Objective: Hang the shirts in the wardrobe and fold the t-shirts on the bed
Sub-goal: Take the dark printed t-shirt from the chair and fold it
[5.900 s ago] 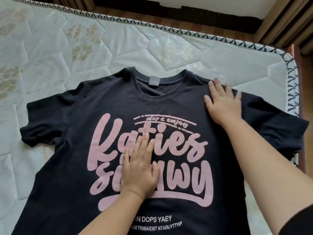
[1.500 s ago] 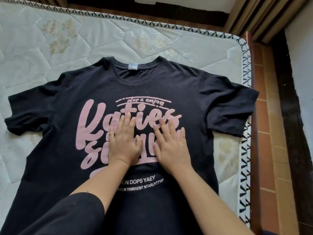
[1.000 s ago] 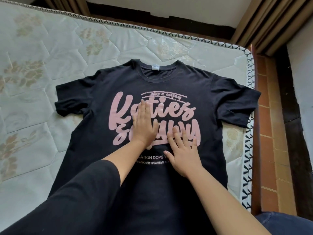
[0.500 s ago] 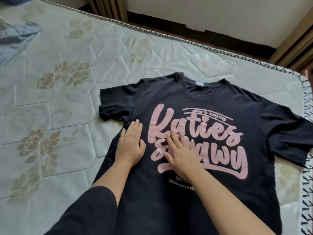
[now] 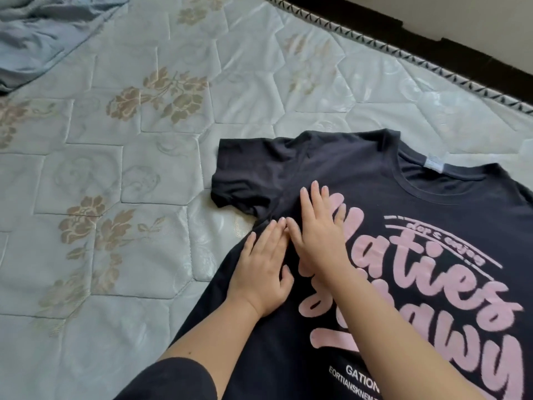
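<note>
Quilted bed [image 5: 121, 174] with a flower pattern fills the view. Left hand [image 5: 261, 272] and right hand [image 5: 320, 238] lie flat with straight fingers, side by side with fingertips meeting. Both press on the black t-shirt [image 5: 360, 166], which is spread print-up on the mattress. Just beyond the fingertips the short sleeve [image 5: 245, 174] looks rumpled at the underarm. Smoothing probably works best with light, even strokes out toward the sleeve hem, so the cloth flattens without dragging. A blue-grey cloth [image 5: 43, 33] lies well apart.
</note>
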Tool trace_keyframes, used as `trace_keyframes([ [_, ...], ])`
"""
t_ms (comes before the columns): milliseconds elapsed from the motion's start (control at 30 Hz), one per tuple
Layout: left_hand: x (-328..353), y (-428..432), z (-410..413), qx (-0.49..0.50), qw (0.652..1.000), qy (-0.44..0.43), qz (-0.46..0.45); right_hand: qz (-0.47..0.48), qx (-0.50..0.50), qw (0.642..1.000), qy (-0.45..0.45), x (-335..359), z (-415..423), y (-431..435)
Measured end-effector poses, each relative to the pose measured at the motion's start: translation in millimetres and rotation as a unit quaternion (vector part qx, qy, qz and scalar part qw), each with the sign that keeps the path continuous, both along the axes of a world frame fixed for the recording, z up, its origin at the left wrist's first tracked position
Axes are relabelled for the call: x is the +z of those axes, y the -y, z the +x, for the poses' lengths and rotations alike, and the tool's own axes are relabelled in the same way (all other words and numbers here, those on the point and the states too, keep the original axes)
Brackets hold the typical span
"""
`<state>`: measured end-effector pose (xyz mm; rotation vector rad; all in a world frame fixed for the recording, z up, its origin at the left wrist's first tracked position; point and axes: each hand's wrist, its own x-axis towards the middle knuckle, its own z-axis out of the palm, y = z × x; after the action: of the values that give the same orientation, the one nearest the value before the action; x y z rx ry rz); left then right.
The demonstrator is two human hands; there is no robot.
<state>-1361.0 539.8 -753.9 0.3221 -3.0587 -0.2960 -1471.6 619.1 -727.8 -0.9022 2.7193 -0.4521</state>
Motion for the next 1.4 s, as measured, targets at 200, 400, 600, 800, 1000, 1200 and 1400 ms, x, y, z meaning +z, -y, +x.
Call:
trace_keyframes([
  [200, 2.1, 1.1, 0.3, -0.021, 0.997, 0.044, -0.056, 0.031, 0.103, 0.994, -0.020, 9.8, 10.5, 78.6],
  [400, -6.3, 3.3, 4.1, 0.006, 0.999, 0.053, 0.008, 0.040, 0.089, 0.991, -0.095, 7.5, 4.4, 128.0],
  [600, -10.4, -0.5, 2.4, -0.008, 0.998, 0.068, 0.001, -0.203, -0.092, 0.973, 0.058, 46.1, -28.1, 124.2],
  [800, -2.0, -0.2, 0.9, 0.004, 1.000, -0.005, -0.001, -0.504, -0.385, 0.761, 0.138, 74.8, -25.0, 59.2],
  [1000, -4.5, 0.8, -2.6, 0.013, 0.999, -0.039, -0.006, -0.496, -0.556, 0.615, 0.260, 45.8, -8.3, -19.1],
  [1200, -9.2, 1.4, -2.0, 0.009, 0.998, -0.036, -0.048, -0.479, -0.556, 0.571, 0.368, 41.5, -15.3, -20.0],
  [1400, -9.2, 2.7, -2.4, 0.003, 0.998, -0.048, -0.044, -0.496, -0.456, 0.730, 0.109, 45.6, -0.8, -43.6],
])
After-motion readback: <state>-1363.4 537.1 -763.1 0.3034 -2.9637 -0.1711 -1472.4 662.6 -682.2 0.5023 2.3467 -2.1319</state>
